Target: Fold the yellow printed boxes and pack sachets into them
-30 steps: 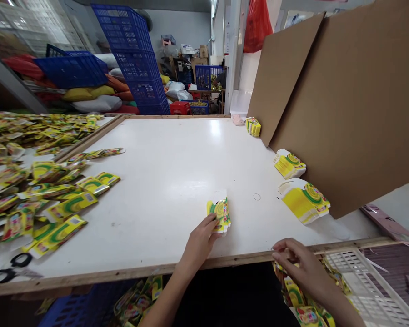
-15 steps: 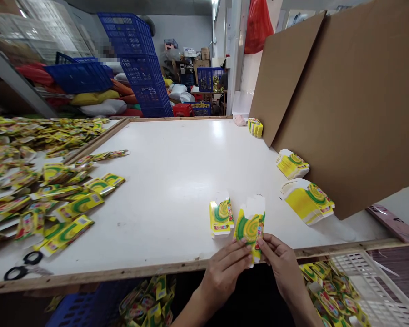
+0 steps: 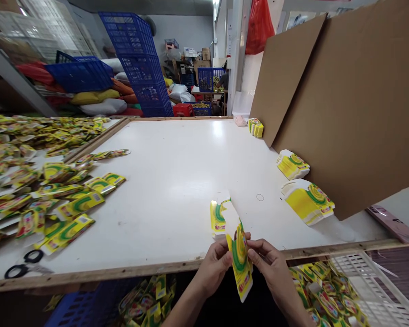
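A yellow and green printed carton (image 3: 239, 256) with white flaps is held over the table's front edge, tilted and partly opened out. My left hand (image 3: 213, 268) pinches its left side, the thumb in front and fingers behind. At its right edge, the thumb and fingers of my right hand (image 3: 271, 265) close on the card. Just behind it, a small stack of flat cartons (image 3: 217, 220) lies on the white table (image 3: 167, 195), partly covered by the held one. A thin ring (image 3: 260, 197) lies to the right of that stack.
More carton stacks (image 3: 308, 200) stand along the leaning cardboard sheets (image 3: 361, 113) at right. Loose filled-looking cartons (image 3: 68, 200) heap at left, near black-handled scissors (image 3: 27, 265). Below the table edge are a blue crate (image 3: 82, 304) and a white crate (image 3: 368, 281) of cartons.
The carton has turned from facing up to a steeper tilt, its lower end now closer to me. My left hand has shifted its hold to the left side. A thin ring now shows on the table.
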A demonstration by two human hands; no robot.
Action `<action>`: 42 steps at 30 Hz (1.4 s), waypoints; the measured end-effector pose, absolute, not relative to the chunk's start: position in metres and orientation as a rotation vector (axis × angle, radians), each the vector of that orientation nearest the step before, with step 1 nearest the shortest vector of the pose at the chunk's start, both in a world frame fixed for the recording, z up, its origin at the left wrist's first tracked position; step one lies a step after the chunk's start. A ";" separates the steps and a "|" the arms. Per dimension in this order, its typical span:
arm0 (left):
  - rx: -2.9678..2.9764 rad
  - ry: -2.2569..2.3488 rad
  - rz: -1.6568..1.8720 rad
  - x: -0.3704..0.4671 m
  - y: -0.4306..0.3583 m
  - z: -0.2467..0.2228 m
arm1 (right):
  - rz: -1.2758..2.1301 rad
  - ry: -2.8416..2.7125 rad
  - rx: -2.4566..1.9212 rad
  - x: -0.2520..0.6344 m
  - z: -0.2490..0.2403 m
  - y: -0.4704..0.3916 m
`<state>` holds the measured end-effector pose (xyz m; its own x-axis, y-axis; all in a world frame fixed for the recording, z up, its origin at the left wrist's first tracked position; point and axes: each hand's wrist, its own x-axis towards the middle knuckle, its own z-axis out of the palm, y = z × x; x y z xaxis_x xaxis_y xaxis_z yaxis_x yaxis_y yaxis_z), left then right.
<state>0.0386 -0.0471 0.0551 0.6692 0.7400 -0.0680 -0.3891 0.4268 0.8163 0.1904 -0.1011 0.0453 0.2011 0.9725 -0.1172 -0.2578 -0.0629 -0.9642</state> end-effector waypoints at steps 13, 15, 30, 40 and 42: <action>0.970 0.830 0.931 0.048 -0.051 0.047 | 1.056 -0.922 -1.365 0.181 0.039 -0.101; 0.980 0.802 0.969 0.047 -0.053 0.052 | 0.974 -0.944 -1.401 0.183 0.038 -0.099; 1.013 0.490 0.664 0.030 -0.054 0.063 | 0.936 -1.304 -1.328 0.212 0.058 -0.100; 1.251 0.733 0.743 0.032 -0.051 0.051 | 0.845 -1.356 -1.343 0.221 0.056 -0.100; 1.312 0.779 0.757 0.033 -0.052 0.048 | 0.991 -1.354 -1.405 0.221 0.057 -0.100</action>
<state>0.0333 -0.0519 0.0480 0.5396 0.8394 -0.0661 -0.0418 0.1052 0.9936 0.2205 -0.0997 0.0573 0.0719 0.9964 0.0451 0.2579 0.0251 -0.9659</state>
